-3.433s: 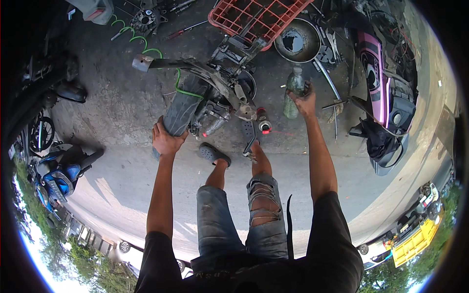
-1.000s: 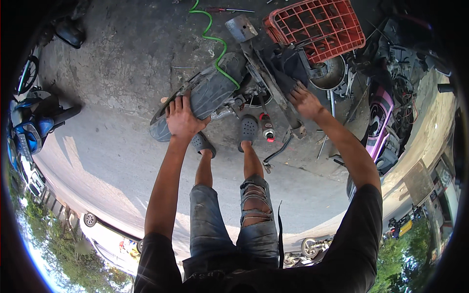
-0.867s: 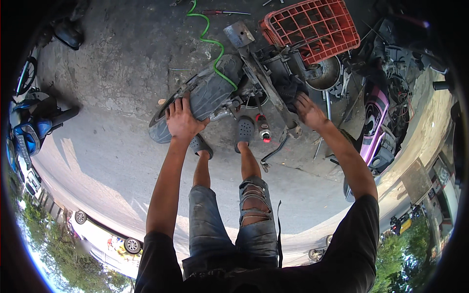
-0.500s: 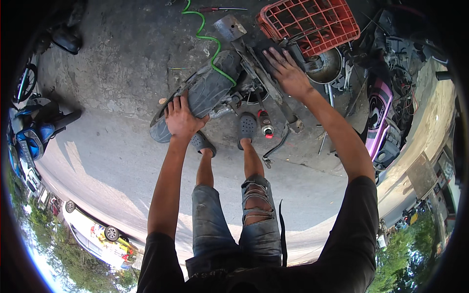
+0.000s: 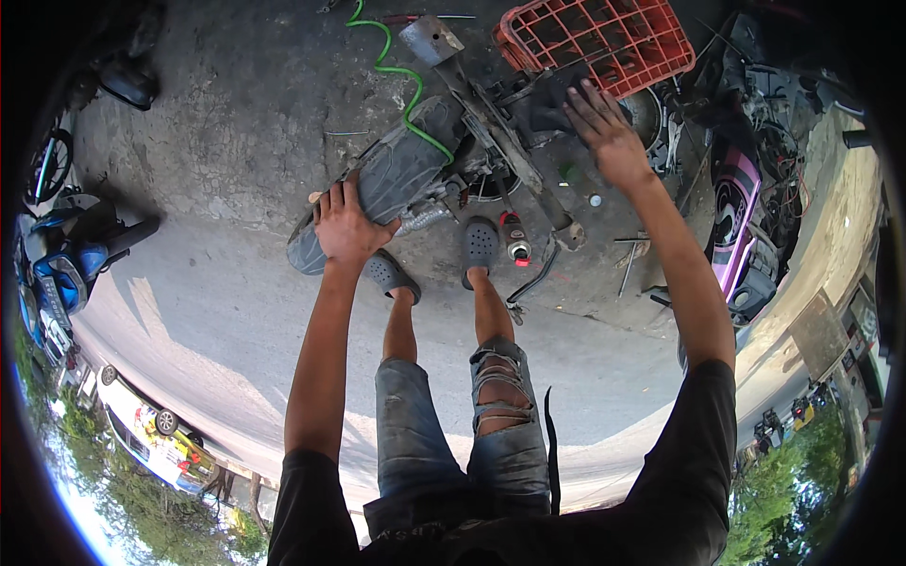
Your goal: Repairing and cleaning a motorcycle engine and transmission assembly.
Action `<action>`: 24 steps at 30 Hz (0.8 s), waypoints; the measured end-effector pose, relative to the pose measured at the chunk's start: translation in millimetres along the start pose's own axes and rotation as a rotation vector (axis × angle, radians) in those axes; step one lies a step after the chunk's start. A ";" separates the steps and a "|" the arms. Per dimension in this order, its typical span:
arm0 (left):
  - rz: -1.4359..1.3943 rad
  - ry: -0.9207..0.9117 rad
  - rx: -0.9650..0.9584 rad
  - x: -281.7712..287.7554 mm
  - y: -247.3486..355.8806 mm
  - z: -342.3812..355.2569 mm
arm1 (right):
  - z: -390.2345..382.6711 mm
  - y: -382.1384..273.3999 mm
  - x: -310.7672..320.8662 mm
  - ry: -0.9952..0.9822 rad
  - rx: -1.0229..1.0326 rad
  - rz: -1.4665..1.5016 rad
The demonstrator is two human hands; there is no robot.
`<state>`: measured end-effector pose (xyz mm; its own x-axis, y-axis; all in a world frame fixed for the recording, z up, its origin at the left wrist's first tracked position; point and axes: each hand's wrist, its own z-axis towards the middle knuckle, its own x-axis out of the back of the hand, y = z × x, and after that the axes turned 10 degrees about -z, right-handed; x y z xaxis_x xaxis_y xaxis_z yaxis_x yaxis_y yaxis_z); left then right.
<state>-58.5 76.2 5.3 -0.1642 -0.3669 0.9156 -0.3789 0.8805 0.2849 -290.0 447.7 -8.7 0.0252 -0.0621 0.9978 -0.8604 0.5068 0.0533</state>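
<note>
My left hand [image 5: 351, 224] lies spread over the near end of a worn motorcycle tire [image 5: 401, 165], thumb apart from the fingers. A long metal frame piece [image 5: 500, 137] leans across the wheel's right side, a flat plate at its far end. My right hand [image 5: 613, 141] reaches farther right, fingers stretched out beside a dark, soft-looking piece [image 5: 552, 102]. Its thumb is hidden, and I cannot tell how firmly it touches that piece. A green coiled hose [image 5: 415, 94] runs down onto the tire. A dark bottle with a red end [image 5: 514, 238] stands near my right foot.
A red plastic crate [image 5: 604, 42] sits at the back right, with a round metal pan [image 5: 645, 118] before it. A T-shaped tool [image 5: 627, 266] and a small white cap [image 5: 595, 200] lie on the ground. Purple motorcycle bodywork [image 5: 739, 212] stands right; a blue motorcycle [image 5: 61, 269] stands left.
My right hand has moved right, away from the metal frame piece, and the dark piece has shifted right with it. The left hand stays on the tire. The frame piece has shifted slightly left.
</note>
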 end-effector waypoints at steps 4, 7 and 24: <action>0.001 -0.033 0.030 5.2 4.5 1.1 | -47.9 38.8 4.4 -0.046 -0.514 0.343; 0.019 -0.043 0.037 4.0 1.9 3.2 | -30.3 33.2 2.4 0.230 -0.721 0.401; 0.044 -0.063 0.021 10.7 -3.0 2.2 | -135.5 -196.8 -62.7 0.227 -1.119 1.143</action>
<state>-61.1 68.9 13.6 -0.2381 -0.3470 0.9071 -0.3894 0.8897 0.2382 -53.3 468.4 -76.2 -0.1772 0.8392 0.5141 0.3001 0.5436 -0.7839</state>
